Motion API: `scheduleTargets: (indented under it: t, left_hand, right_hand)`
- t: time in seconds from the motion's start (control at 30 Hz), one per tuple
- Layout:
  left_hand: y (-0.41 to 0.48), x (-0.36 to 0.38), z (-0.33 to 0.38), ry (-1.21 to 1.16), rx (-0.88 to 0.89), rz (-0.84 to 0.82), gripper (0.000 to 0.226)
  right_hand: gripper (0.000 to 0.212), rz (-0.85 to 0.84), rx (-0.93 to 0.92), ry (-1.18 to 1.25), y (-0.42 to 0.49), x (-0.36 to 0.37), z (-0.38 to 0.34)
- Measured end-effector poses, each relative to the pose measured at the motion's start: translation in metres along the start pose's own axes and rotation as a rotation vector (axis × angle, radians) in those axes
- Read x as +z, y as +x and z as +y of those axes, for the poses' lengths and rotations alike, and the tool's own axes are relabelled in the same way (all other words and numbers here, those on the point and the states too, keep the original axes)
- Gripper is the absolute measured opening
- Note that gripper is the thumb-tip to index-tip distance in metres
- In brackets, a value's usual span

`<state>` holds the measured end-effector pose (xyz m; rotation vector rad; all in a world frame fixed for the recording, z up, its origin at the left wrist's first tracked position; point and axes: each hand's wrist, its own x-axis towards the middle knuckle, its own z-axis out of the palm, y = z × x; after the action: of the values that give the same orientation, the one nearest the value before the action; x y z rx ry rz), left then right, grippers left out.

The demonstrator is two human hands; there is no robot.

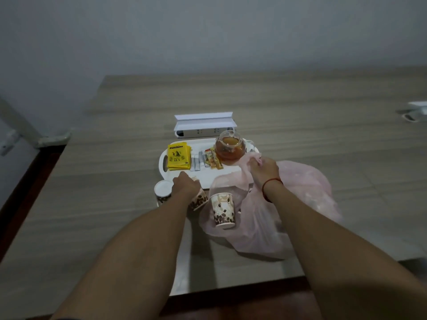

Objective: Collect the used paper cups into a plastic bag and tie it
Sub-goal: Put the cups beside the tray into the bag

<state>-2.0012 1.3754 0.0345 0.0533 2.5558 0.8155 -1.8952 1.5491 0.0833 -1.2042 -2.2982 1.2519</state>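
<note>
Left hand [186,187] around cup [199,201], right hand [263,168] in pinch on bag [300,192], teapot [230,148] behind

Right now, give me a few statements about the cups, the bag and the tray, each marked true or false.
The right hand pinches the pink plastic bag. True.
The glass teapot is empty. False: it holds amber liquid.
The left hand grips a paper cup. True.
The yellow tea packets lie at the right end of the tray. False: they lie at its left end.
The pink plastic bag is tied shut. False: its mouth is open.
</note>
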Motion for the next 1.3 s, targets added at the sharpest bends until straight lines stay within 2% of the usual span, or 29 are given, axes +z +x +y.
scheduleTargets:
  t: [0.2, 0.4, 0.5, 0.63, 0.73, 0.8, 0.9, 0.97, 1.03, 1.1, 1.17, 1.3]
  left_hand:
    - [0.013, 0.011, 0.006, 0.167, 0.027, -0.032, 0.041]
    - [0.000, 0.001, 0.031, 0.158, 0.084, -0.029, 0.034]
    - [-0.023, -0.008, 0.046, 0.021, 0.158, 0.072, 0.030]
    - [-0.066, -0.005, 0.074, -0.348, 0.196, 0.131, 0.024]
    - [-0.100, 0.010, 0.096, -0.590, 0.152, 0.004, 0.026]
    - [-0.123, 0.020, 0.107, -0.641, 0.119, -0.077, 0.034]
    - [-0.152, 0.034, 0.123, -0.699, 0.035, -0.201, 0.030]
    - [-0.166, 0.038, 0.133, -0.624, 0.043, -0.320, 0.030]
    - [-0.174, 0.038, 0.141, -0.387, 0.116, -0.451, 0.027]
    - [-0.179, 0.035, 0.142, -0.132, 0.126, -0.477, 0.017]
    - [-0.166, 0.032, 0.134, -0.050, 0.134, -0.391, 0.019]
    - [-0.125, 0.013, 0.095, -0.187, 0.148, -0.118, 0.028]
  right_hand:
    - [0.022, 0.055, 0.060, 0.044, 0.003, -0.001, 0.009]
    - [0.033, 0.053, 0.050, 0.051, -0.005, -0.021, 0.002]
    - [0.026, 0.067, 0.003, 0.030, -0.014, -0.045, -0.007]
    - [0.027, 0.099, -0.056, 0.065, -0.029, -0.081, -0.018]
    - [0.028, 0.115, -0.073, 0.092, -0.037, -0.102, -0.024]
    - [0.034, 0.119, -0.074, 0.108, -0.040, -0.112, -0.027]
    - [0.038, 0.122, -0.091, 0.111, -0.046, -0.122, -0.033]
    - [0.035, 0.111, -0.101, 0.100, -0.048, -0.125, -0.037]
    - [0.030, 0.093, -0.099, 0.110, -0.050, -0.124, -0.039]
    - [0.025, 0.078, -0.092, 0.130, -0.051, -0.123, -0.039]
    - [0.026, 0.067, -0.092, 0.134, -0.051, -0.118, -0.038]
    - [0.031, 0.038, -0.072, 0.120, -0.046, -0.094, -0.038]
